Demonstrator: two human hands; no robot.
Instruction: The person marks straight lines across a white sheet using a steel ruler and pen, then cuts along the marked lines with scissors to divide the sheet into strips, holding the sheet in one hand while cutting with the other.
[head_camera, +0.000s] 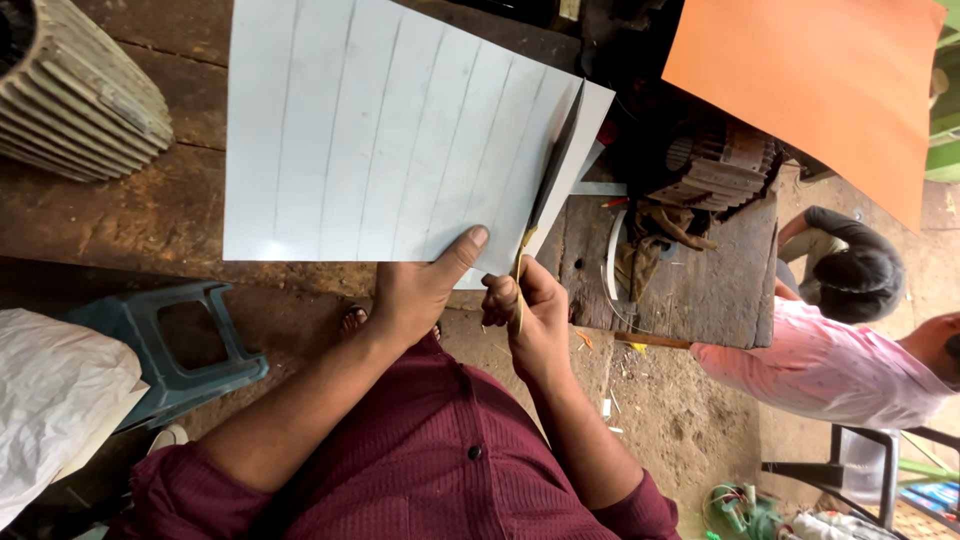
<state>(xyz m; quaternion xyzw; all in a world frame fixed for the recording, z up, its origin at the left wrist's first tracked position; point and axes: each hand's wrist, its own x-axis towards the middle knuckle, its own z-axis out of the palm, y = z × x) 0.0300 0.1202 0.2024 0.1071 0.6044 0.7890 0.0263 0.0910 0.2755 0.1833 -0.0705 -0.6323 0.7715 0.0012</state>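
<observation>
A large white sheet (370, 130) ruled with thin pencil lines is held out over a worn wooden workbench (130, 215). My left hand (415, 290) pinches the sheet's near edge, thumb on top. My right hand (530, 315) grips yellow-handled scissors (552, 165), whose dark blades run up along a line near the sheet's right edge, cutting off a narrow strip.
A ribbed grey motor housing (75, 90) sits at the bench's far left. An orange sheet (810, 80) lies top right, over another motor (715, 165). A blue plastic stool (170, 345) and a white sack (55, 400) stand below. Two other people (830, 365) are at the right.
</observation>
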